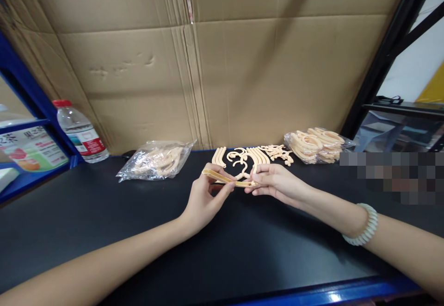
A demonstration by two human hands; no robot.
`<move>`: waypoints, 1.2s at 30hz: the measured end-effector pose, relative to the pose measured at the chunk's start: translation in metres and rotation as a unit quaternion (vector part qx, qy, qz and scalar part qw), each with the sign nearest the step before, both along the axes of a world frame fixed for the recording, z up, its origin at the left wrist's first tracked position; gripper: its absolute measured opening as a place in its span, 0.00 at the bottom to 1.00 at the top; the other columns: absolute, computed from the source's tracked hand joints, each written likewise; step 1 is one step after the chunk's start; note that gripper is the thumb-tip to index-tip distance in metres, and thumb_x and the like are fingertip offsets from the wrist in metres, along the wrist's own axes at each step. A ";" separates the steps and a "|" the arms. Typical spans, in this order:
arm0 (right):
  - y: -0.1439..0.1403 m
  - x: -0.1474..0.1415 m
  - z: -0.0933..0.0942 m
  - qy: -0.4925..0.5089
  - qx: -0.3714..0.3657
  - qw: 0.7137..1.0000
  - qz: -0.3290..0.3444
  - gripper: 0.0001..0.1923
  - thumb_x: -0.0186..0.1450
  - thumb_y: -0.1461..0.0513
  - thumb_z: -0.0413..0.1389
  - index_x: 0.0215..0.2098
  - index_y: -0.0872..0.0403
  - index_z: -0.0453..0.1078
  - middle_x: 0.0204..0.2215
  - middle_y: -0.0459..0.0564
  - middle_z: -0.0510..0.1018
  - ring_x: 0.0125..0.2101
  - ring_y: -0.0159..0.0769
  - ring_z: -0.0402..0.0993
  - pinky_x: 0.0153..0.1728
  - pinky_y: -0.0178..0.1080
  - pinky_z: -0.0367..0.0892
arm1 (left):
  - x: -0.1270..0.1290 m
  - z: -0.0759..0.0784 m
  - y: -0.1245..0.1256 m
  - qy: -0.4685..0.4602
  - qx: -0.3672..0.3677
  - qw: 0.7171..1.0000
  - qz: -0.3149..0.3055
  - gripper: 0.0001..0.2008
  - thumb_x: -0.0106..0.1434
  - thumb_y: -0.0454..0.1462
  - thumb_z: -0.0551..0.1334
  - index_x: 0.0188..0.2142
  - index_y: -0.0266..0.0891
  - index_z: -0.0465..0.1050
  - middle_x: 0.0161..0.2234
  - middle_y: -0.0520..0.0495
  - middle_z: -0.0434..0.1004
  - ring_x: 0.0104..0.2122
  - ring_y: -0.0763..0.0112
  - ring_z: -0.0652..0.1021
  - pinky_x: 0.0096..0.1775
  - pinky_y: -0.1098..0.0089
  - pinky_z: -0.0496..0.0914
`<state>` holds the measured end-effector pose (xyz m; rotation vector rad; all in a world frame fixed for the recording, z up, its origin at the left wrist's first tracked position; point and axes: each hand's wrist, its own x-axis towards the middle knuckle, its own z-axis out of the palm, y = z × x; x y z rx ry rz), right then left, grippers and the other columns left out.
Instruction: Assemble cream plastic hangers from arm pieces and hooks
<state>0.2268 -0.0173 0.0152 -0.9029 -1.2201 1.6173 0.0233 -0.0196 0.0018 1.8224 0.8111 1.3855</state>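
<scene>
Left hand and right hand, each grip closed on one end of a curved peach strip, hold it above the bench; keeping the ends aligned and pressure light seems advisable.

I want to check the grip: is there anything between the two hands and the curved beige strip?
Nothing visible. The left hand and the right hand both pinch the curved beige strip directly, one at each end, above the black table. The loose beige parts lie behind it, apart.
</scene>
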 end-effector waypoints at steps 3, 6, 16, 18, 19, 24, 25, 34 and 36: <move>-0.001 -0.002 -0.002 -0.008 0.019 1.000 -0.019 0.17 0.48 0.57 0.69 0.24 0.56 0.67 0.24 0.47 0.78 0.28 0.35 0.79 0.33 0.38 0.73 | 0.001 -0.001 -0.001 0.008 0.000 1.000 -0.003 0.10 0.59 0.36 0.65 0.37 0.41 0.63 0.35 0.48 0.74 0.33 0.66 0.80 0.35 0.67 0.77; -0.002 -0.004 -0.004 -0.021 0.042 0.998 -0.036 0.19 0.47 0.54 0.69 0.24 0.56 0.67 0.22 0.46 0.77 0.25 0.35 0.78 0.33 0.39 0.73 | 0.001 -0.002 -0.001 0.013 -0.002 1.000 -0.005 0.10 0.59 0.36 0.65 0.36 0.41 0.63 0.36 0.48 0.74 0.33 0.66 0.80 0.34 0.67 0.77; -0.006 -0.011 -0.005 -0.044 0.088 0.991 -0.095 0.18 0.48 0.56 0.68 0.24 0.55 0.64 0.18 0.43 0.74 0.20 0.33 0.75 0.27 0.40 0.73 | 0.008 0.001 -0.012 -0.016 -0.001 1.000 0.014 0.11 0.59 0.36 0.65 0.36 0.41 0.62 0.35 0.50 0.72 0.30 0.69 0.80 0.32 0.69 0.77; -0.007 -0.013 -0.005 -0.042 0.098 0.988 -0.111 0.18 0.48 0.56 0.68 0.23 0.54 0.63 0.18 0.43 0.74 0.19 0.32 0.74 0.25 0.39 0.72 | 0.011 0.001 -0.015 -0.029 -0.008 0.999 0.020 0.12 0.58 0.36 0.66 0.36 0.41 0.62 0.34 0.51 0.71 0.30 0.69 0.79 0.31 0.69 0.77; -0.008 -0.014 -0.006 -0.040 0.102 0.987 -0.116 0.18 0.48 0.56 0.67 0.23 0.54 0.63 0.18 0.43 0.74 0.19 0.32 0.74 0.25 0.38 0.72 | 0.011 0.002 -0.016 -0.035 -0.011 0.999 0.020 0.12 0.58 0.36 0.66 0.36 0.41 0.62 0.34 0.51 0.71 0.30 0.70 0.79 0.31 0.69 0.77; -0.011 -0.016 -0.003 -0.026 0.094 0.991 -0.093 0.18 0.49 0.55 0.67 0.24 0.54 0.63 0.20 0.45 0.75 0.22 0.33 0.75 0.27 0.38 0.71 | 0.012 0.004 -0.012 -0.072 -0.054 0.996 0.023 0.14 0.57 0.37 0.66 0.37 0.41 0.61 0.30 0.54 0.70 0.28 0.73 0.77 0.29 0.72 0.77; -0.011 -0.016 -0.002 -0.026 0.091 0.992 -0.085 0.18 0.49 0.55 0.67 0.23 0.55 0.63 0.23 0.47 0.76 0.24 0.33 0.75 0.27 0.37 0.70 | 0.011 0.004 -0.011 -0.081 -0.071 0.994 0.023 0.14 0.57 0.38 0.66 0.36 0.41 0.61 0.29 0.55 0.70 0.27 0.74 0.76 0.29 0.73 0.76; -0.018 -0.019 -0.001 -0.045 0.089 0.994 -0.047 0.16 0.51 0.56 0.66 0.24 0.55 0.66 0.21 0.42 0.70 0.20 0.25 0.66 0.20 0.31 0.63 | 0.018 0.001 -0.016 -0.101 -0.223 0.968 -0.047 0.22 0.50 0.37 0.71 0.41 0.39 0.63 0.32 0.51 0.77 0.32 0.70 0.79 0.32 0.70 0.76; -0.019 -0.019 -0.001 -0.054 0.098 0.993 -0.036 0.15 0.51 0.55 0.66 0.24 0.55 0.67 0.22 0.43 0.72 0.22 0.28 0.70 0.22 0.33 0.67 | 0.018 0.002 -0.017 -0.100 -0.239 0.964 -0.057 0.22 0.49 0.35 0.72 0.39 0.39 0.62 0.29 0.51 0.78 0.31 0.70 0.79 0.34 0.70 0.75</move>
